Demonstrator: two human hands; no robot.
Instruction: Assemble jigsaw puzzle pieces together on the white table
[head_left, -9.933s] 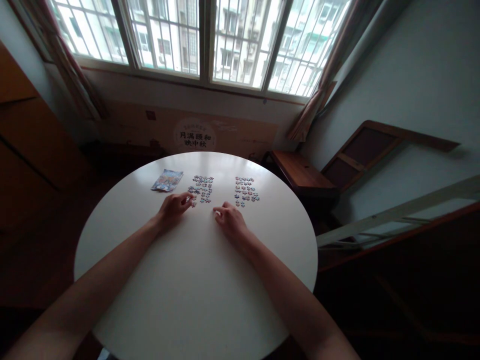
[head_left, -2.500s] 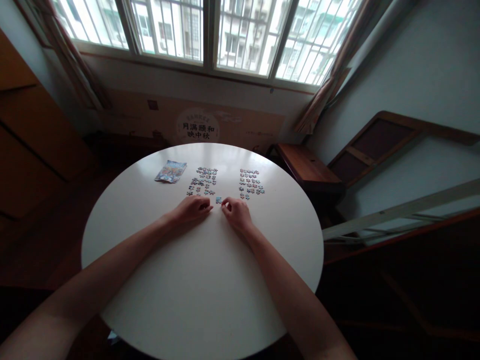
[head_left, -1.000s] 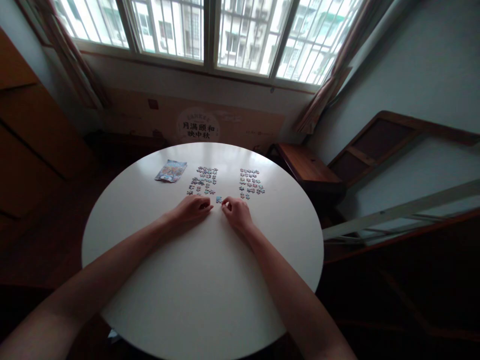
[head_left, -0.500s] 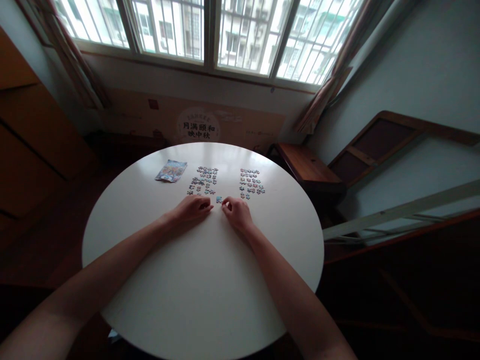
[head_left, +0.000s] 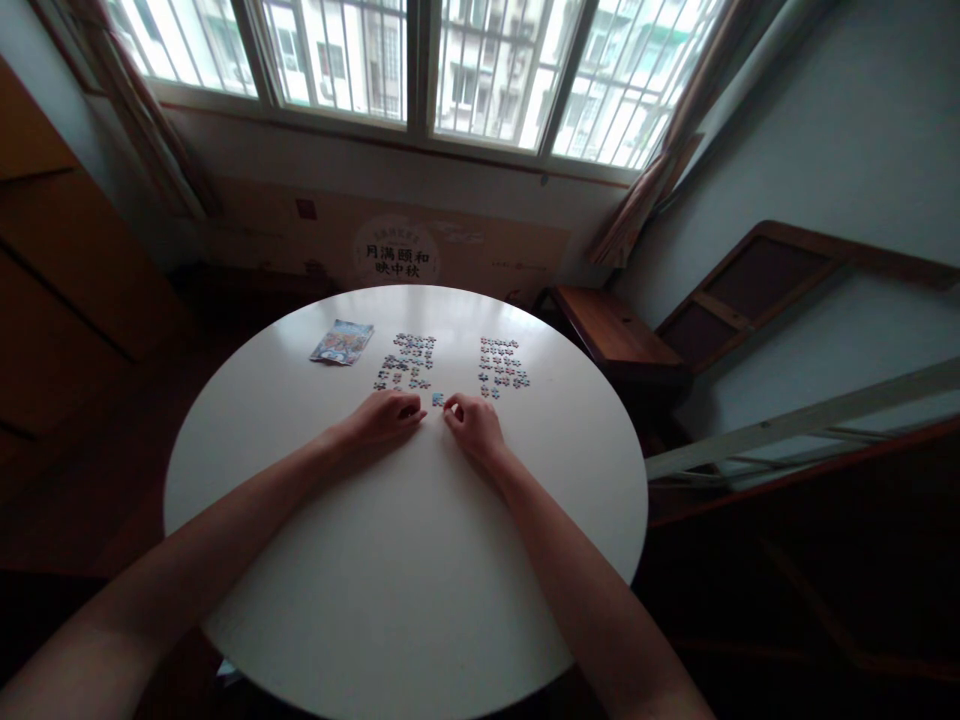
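A small light-blue puzzle section (head_left: 437, 399) lies on the round white surface (head_left: 405, 560) between the two hands; take it as the centre of the clock, with twelve towards the barred window (head_left: 421, 75). It may be several pieces joined, though it is too small in view to be certain. The right hand (head_left: 474, 424), at four o'clock, has thumb and forefinger brought close together at the section's near-right edge; whether they pinch a piece cannot be told. The left hand (head_left: 390, 412), at nine, is curled with its fingertips just beside the section, and I cannot tell if anything sits inside it. Loose jigsaw pieces lie in two groups: the left group (head_left: 396, 363) at eleven, the right group (head_left: 507, 362) at two. Farther out at ten rests a printed packet (head_left: 343, 342). Beyond the surface's edge, at two, stands a wooden bench (head_left: 622, 328).
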